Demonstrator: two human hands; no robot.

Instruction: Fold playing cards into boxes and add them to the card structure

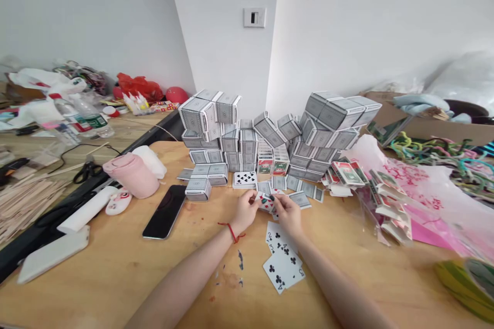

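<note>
My left hand and my right hand meet over the wooden table, both pinching a small fan of playing cards. A red string circles my left wrist. Face-up club cards lie on the table just under my right forearm. A face-up spade card rests on a deck just beyond my hands. Behind it rises a pile of several grey-backed card decks.
A black phone lies left of my hands, with a pink cup, a white roll and a white slab further left. Empty card boxes and pink plastic sit right. Scissors, bottles and sticks clutter the left bench.
</note>
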